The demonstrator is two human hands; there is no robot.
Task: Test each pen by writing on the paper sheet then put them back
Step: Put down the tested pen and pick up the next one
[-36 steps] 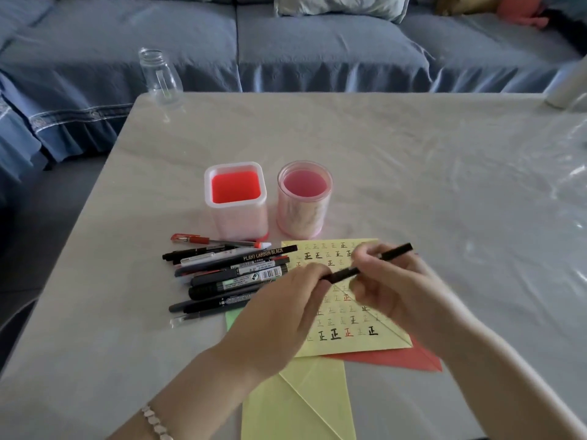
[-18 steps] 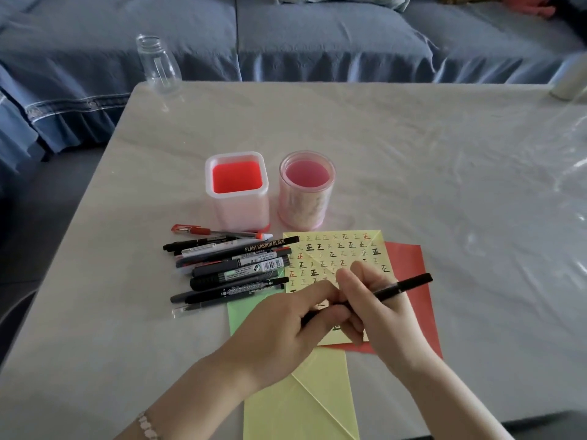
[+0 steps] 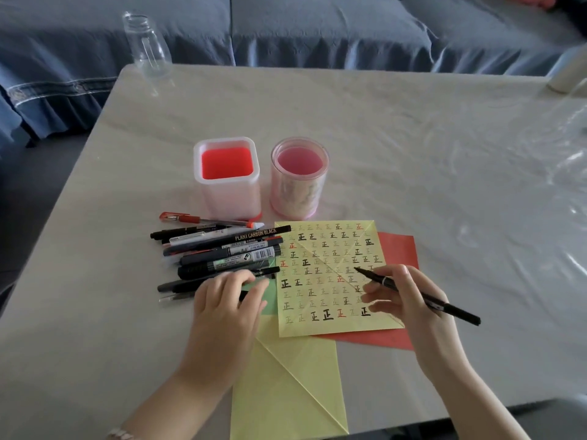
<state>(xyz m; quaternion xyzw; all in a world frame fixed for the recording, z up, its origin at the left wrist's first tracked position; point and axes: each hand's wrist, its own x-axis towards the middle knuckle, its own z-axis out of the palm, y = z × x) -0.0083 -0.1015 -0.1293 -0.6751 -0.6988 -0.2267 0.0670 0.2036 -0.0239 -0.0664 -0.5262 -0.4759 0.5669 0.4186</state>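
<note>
A yellow paper sheet [image 3: 317,249] covered with small written characters lies in front of me on the table. My right hand [image 3: 409,300] grips an uncapped black pen [image 3: 444,308] in a writing hold, its tip touching the sheet near the right middle. My left hand [image 3: 225,300] rests at the sheet's left edge, fingers curled over a small dark piece that looks like the pen's cap. Several more pens [image 3: 222,252] lie in a pile left of the sheet. Behind them stand a square pen holder [image 3: 227,176] and a round pen holder [image 3: 298,179], with no pens sticking out.
A red paper [image 3: 400,249] pokes out under the written sheet, a green one [image 3: 270,300] under my left hand, and a blank yellow sheet [image 3: 286,392] lies near the front edge. A clear bottle [image 3: 146,46] stands at the far left corner. A blue sofa runs behind the table.
My hands have come apart: the cap came off the pen. My right hand turned the pen tip down onto the sheet, and my left hand moved left to the pens.
</note>
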